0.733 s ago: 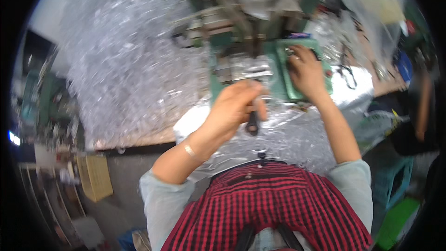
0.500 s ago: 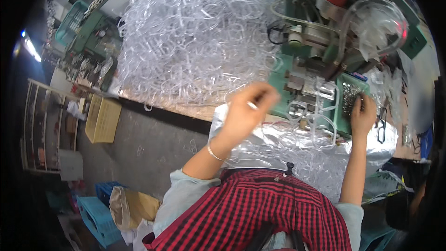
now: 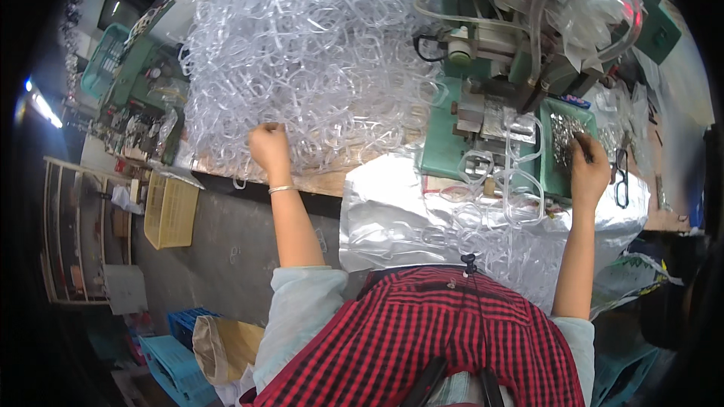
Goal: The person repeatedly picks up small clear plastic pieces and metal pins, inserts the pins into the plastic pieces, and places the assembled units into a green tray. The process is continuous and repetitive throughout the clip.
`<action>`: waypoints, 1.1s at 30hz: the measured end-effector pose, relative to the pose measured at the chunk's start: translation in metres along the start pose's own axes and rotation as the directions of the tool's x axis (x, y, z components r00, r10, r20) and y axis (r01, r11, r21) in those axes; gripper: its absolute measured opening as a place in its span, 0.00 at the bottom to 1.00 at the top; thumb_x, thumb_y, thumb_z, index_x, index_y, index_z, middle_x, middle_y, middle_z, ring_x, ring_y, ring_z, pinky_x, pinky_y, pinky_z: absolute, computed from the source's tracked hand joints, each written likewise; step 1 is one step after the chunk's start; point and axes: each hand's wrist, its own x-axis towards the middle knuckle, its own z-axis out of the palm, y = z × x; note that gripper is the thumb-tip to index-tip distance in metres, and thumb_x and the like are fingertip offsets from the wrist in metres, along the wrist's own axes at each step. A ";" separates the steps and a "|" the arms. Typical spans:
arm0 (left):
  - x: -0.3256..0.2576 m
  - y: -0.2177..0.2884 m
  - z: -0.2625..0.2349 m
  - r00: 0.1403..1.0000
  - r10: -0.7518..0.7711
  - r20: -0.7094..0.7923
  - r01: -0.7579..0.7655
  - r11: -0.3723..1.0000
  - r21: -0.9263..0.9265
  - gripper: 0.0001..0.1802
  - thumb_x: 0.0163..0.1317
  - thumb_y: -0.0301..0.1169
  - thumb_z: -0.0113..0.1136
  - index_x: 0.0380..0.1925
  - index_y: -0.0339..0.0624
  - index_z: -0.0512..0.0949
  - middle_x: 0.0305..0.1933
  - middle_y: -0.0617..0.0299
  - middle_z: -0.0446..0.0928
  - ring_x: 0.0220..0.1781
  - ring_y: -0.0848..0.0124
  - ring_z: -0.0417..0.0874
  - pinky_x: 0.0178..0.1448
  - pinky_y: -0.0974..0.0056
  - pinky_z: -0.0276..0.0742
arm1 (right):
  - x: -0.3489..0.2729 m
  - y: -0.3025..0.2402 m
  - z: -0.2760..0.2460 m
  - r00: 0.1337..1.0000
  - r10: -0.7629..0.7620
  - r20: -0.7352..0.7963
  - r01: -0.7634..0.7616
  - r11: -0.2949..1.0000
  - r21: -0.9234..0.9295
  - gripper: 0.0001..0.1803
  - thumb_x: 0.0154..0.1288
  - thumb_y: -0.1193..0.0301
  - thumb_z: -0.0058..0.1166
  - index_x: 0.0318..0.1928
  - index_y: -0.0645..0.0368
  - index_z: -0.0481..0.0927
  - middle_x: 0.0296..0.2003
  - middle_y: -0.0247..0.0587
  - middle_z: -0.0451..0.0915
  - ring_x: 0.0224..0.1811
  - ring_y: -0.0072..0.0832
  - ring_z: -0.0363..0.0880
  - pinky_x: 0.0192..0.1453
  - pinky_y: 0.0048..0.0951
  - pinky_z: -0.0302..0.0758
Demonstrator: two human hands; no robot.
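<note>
Everywhere clear plastic frames (image 3: 302,53) across wooden bench (image 3: 324,179); left hand (image 3: 268,147) clenched among them, right hand (image 3: 588,169) fingertips in green tray (image 3: 549,152)

Left hand (image 3: 269,148) fingers buried in clear frames (image 3: 302,53); grip hidden.

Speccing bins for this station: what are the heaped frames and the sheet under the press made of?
Heaped frames: look like clear plastic, glossy; see-through with bright glints. Sheet: seems a silvery foil or metallised film; crinkled and mirror-shiny, exact kind unclear. The left hand reaches into the heap.
</note>
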 end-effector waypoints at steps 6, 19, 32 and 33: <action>-0.043 0.064 -0.061 0.932 0.281 -0.229 -0.342 0.893 -0.294 0.09 0.66 0.31 0.59 0.40 0.35 0.78 0.42 0.53 0.78 0.40 0.61 0.80 0.46 0.60 0.78 | -0.024 -0.004 -0.036 0.990 0.142 0.002 -0.142 0.988 0.068 0.11 0.62 0.77 0.61 0.45 0.62 0.87 0.41 0.42 0.86 0.45 0.28 0.84 0.53 0.27 0.76; -0.103 0.130 0.011 0.930 0.249 0.272 0.103 0.533 -0.840 0.10 0.74 0.28 0.50 0.49 0.32 0.72 0.46 0.55 0.74 0.41 0.71 0.80 0.40 0.67 0.86 | 0.009 -0.125 0.034 0.983 0.004 0.184 -0.126 0.745 0.655 0.24 0.53 0.77 0.63 0.53 0.64 0.76 0.33 0.35 0.84 0.39 0.21 0.82 0.50 0.24 0.75; -0.123 0.195 0.014 0.326 0.935 0.140 -0.897 0.352 -0.267 0.13 0.53 0.19 0.60 0.39 0.41 0.83 0.43 0.57 0.79 0.45 0.54 0.80 0.47 0.55 0.77 | -0.008 -0.155 0.016 0.936 0.014 0.351 -0.298 0.562 0.772 0.32 0.57 0.81 0.58 0.64 0.70 0.67 0.44 0.43 0.83 0.51 0.26 0.80 0.60 0.25 0.72; -0.119 0.193 0.023 0.304 0.943 0.137 -0.906 0.331 -0.264 0.13 0.53 0.19 0.60 0.39 0.41 0.82 0.43 0.57 0.79 0.44 0.54 0.80 0.48 0.55 0.77 | -0.011 -0.150 0.010 0.937 -0.088 0.337 -0.228 0.577 0.784 0.32 0.58 0.80 0.57 0.64 0.69 0.67 0.45 0.44 0.83 0.54 0.27 0.79 0.62 0.26 0.71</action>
